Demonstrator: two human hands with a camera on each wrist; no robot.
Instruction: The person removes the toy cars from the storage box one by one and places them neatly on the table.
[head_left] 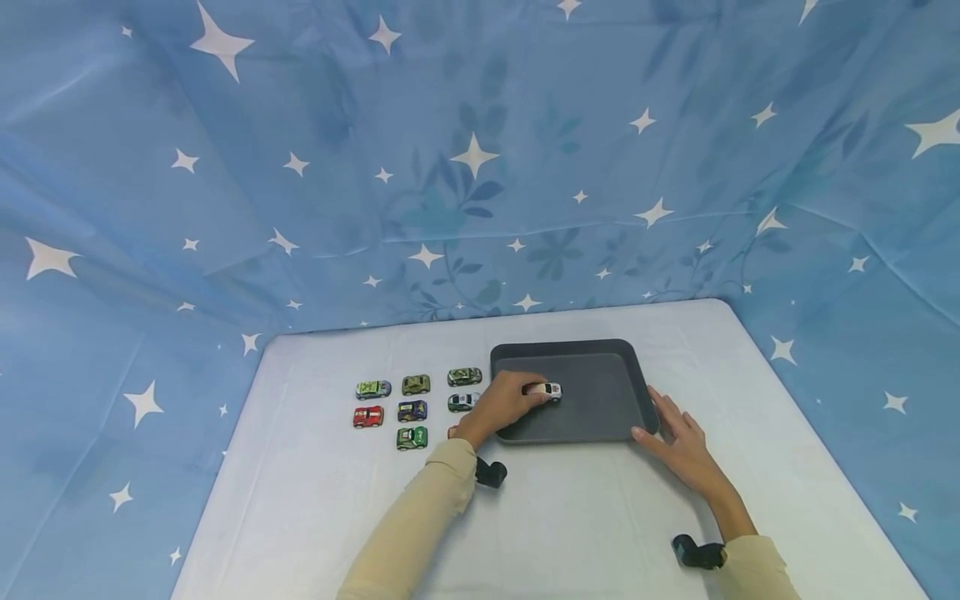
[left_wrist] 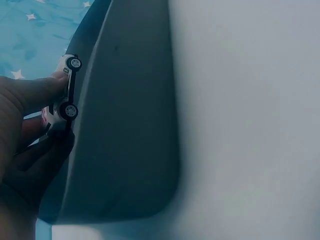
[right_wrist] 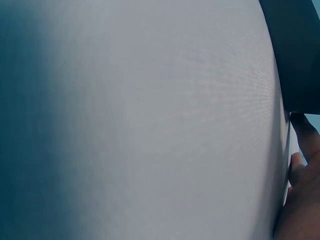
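Note:
My left hand (head_left: pixel 504 403) reaches over the left part of a dark grey tray (head_left: pixel 600 404), pinching a white toy car (head_left: pixel 553 391) between thumb and fingers. In the left wrist view, the car (left_wrist: pixel 70 87) shows its side and two wheels, with the thumb on one side of it and fingers curled behind. At the tray's front right corner, my right hand (head_left: pixel 684 446) rests with fairly straight fingers, thumb by the front edge and fingers along the right side. The right wrist view shows that hand (right_wrist: pixel 306 187) at its edge, thumb close to the tray wall (right_wrist: pixel 295 60).
Left of the tray, several toy cars stand in rough rows, among them a red car (head_left: pixel 368 417), a green car (head_left: pixel 412 437) and a dark blue car (head_left: pixel 412 411). One more is mostly hidden behind my left wrist. A starry blue cloth (head_left: pixel 465 250) hangs behind the white table (head_left: pixel 570 525).

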